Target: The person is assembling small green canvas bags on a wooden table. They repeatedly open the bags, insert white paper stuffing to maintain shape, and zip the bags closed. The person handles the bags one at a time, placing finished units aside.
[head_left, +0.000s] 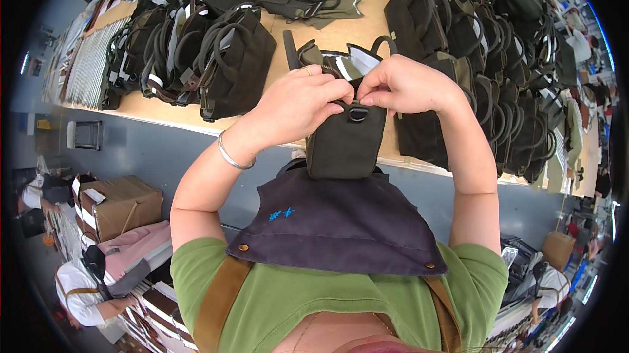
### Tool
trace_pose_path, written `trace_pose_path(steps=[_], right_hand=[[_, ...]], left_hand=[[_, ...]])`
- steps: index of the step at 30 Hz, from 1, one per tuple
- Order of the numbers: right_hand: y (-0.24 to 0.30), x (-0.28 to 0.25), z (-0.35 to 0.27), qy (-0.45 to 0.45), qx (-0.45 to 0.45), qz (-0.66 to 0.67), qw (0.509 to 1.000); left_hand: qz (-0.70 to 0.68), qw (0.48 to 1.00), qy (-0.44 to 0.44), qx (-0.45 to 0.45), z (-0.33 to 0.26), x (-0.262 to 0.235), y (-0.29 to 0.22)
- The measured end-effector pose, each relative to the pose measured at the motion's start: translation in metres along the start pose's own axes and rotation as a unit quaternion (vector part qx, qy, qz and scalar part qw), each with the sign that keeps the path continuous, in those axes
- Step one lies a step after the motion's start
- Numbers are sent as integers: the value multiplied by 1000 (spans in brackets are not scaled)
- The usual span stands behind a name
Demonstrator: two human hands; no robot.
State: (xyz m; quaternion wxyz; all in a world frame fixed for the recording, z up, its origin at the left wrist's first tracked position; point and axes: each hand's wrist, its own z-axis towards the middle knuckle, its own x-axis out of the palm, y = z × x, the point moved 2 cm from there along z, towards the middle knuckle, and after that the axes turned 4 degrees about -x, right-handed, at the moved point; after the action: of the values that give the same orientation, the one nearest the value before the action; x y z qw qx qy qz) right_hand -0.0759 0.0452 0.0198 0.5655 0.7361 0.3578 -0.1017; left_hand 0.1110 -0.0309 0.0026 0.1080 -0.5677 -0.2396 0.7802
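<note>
Dark bag (345, 146), and the left hand (304, 100) pinches its top edge, fingertips closed, right hand (406, 85) pinching just beside!

A green short-sleeved T-shirt (321, 294) under a dark purple-grey fabric apron (347, 228) with brown straps (223, 300), round brass-coloured studs (244, 248) and blue handwriting (282, 214); a silver-coloured bangle (229, 155), a gold-coloured ring (307, 70).
</note>
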Motion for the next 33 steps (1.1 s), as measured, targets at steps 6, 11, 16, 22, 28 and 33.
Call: trace_pose_path(steps=[6,11,16,22,28,33], right_hand=[[-8,6,5,-70,-142,-154,975],[-6,2,0,-53,-136,-115,983],[-4,-2,-3,-14,-111,-79,991],[-11,8,-2,-49,-187,-72,978],[-9,10,-5,-62,-156,-31,985],[20,38,-45,-212,-266,-168,925]], left_hand=[[-67,997,-17,26,-1,8,9],[-136,989,-52,-38,0,4,10],[-95,995,-31,7,-1,2,19],[-124,992,-38,-10,-4,5,18],[-149,988,-41,-25,-4,7,9],[32,970,-201,130,-32,12,-21]])
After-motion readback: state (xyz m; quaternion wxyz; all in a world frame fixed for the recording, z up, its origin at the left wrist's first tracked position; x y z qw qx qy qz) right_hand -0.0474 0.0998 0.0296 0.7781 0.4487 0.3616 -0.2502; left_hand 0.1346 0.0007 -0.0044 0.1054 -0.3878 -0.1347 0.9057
